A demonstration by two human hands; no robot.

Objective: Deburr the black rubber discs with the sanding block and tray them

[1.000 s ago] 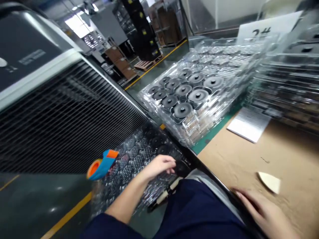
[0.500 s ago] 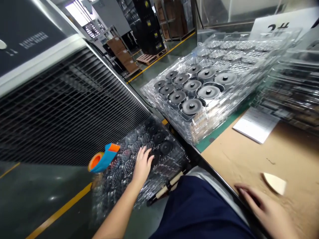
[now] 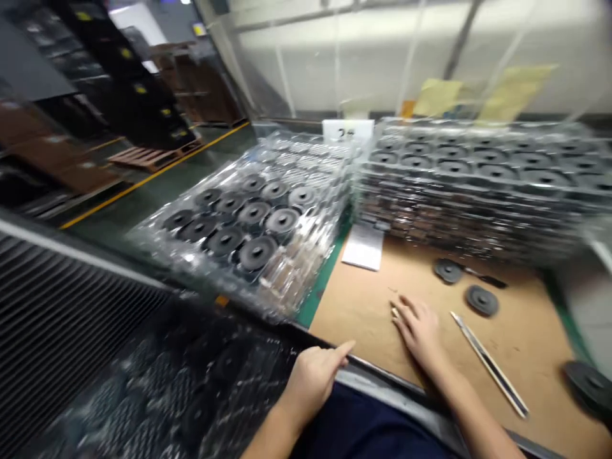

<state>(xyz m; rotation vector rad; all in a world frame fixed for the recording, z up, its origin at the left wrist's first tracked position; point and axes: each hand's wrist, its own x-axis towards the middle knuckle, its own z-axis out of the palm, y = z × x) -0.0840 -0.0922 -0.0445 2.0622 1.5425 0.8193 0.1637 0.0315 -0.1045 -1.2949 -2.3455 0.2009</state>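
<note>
My left hand (image 3: 315,376) is above the near edge of the workbench, its fingers curled and one digit pointing right; whatever it may hold is hidden. My right hand (image 3: 419,331) rests low over the brown bench top (image 3: 368,306). Its fingers are closed at the tips on a small pale piece (image 3: 394,312), mostly covered by them. Right of this hand lies a long, thin white-edged tool (image 3: 490,363). Two dark grey round wheel-like parts, one disc (image 3: 482,299) and another disc (image 3: 448,270) beside a dark thin tool (image 3: 485,277), lie farther back.
Stacked clear trays (image 3: 296,274) with grey discs stand at the left. Another tall tray stack (image 3: 430,204) lines the back. A white sheet (image 3: 364,245) lies between them. Lower left are a dark tray (image 3: 157,389) and black ribbed panel (image 3: 62,319). Another disc (image 3: 590,386) sits far right.
The view has swung right. My left hand has left the lower black discs and come to the bench edge. My right hand has moved from the edge onto the bench, at the pale piece.
</note>
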